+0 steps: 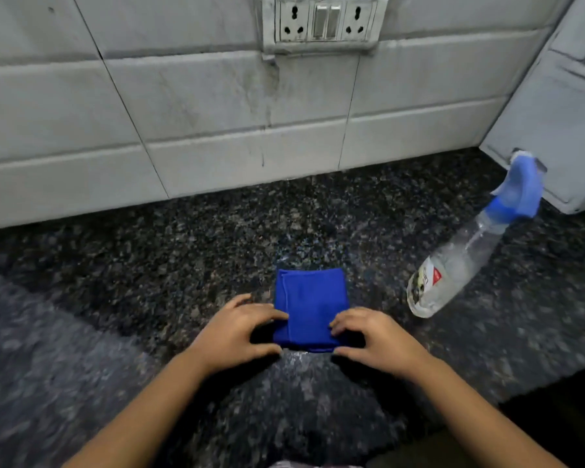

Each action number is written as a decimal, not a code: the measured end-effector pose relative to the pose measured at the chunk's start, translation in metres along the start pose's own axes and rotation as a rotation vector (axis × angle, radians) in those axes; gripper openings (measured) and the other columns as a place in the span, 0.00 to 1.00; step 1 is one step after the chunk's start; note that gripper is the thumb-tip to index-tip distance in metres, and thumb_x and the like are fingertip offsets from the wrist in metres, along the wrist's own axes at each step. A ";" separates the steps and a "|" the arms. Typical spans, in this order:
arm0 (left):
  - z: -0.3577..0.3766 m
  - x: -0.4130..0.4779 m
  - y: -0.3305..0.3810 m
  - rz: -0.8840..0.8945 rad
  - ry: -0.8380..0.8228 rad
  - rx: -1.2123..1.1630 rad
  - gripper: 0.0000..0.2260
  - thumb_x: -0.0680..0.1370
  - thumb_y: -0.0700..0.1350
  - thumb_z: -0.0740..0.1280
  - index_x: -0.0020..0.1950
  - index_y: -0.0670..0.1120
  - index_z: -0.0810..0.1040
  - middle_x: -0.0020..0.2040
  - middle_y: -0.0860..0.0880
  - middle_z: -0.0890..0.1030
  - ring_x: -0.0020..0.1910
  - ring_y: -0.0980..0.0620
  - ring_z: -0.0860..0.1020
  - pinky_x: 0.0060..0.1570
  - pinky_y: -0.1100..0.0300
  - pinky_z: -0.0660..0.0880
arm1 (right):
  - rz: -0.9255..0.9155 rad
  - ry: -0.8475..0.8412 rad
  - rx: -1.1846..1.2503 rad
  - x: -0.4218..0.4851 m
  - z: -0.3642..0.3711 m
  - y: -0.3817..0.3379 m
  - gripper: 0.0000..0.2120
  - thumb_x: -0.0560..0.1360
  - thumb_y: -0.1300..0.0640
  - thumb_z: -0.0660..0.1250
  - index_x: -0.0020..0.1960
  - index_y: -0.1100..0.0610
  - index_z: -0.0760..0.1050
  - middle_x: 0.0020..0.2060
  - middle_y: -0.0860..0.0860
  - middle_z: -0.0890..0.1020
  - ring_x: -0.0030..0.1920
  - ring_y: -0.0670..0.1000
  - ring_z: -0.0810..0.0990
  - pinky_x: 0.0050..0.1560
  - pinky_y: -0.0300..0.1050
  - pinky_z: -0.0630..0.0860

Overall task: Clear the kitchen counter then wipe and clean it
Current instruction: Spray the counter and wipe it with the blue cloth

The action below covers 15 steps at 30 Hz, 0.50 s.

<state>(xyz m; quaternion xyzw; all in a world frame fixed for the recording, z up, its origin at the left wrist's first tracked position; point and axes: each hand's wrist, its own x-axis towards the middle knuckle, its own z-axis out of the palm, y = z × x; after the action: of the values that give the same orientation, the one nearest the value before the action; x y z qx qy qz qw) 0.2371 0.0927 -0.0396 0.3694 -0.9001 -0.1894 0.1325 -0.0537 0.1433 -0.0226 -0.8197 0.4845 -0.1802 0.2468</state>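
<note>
A folded blue cloth (309, 304) lies flat on the dark speckled granite counter (149, 265), near the front middle. My left hand (237, 332) grips its near left edge between fingers and thumb. On the near right edge, my right hand (375, 336) holds the cloth the same way. A clear spray bottle (460, 258) with a blue trigger head stands to the right of the cloth, apart from both hands.
A white tiled wall (217, 106) runs along the back of the counter, with a socket and switch plate (323, 21) high up. A white appliance or cabinet side (561, 113) closes off the right corner behind the bottle.
</note>
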 end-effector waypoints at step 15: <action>-0.066 0.068 0.041 -0.306 0.386 -0.810 0.11 0.83 0.49 0.56 0.43 0.47 0.69 0.38 0.52 0.69 0.37 0.56 0.68 0.37 0.62 0.66 | 0.250 0.428 0.655 0.073 -0.081 -0.045 0.05 0.80 0.57 0.62 0.47 0.56 0.75 0.37 0.47 0.77 0.37 0.42 0.74 0.37 0.34 0.69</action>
<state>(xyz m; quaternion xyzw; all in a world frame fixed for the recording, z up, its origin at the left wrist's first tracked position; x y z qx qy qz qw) 0.1895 0.0549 0.0445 0.4448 -0.6480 -0.4704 0.4012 -0.0309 0.0782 0.0731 -0.5767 0.5377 -0.4599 0.4085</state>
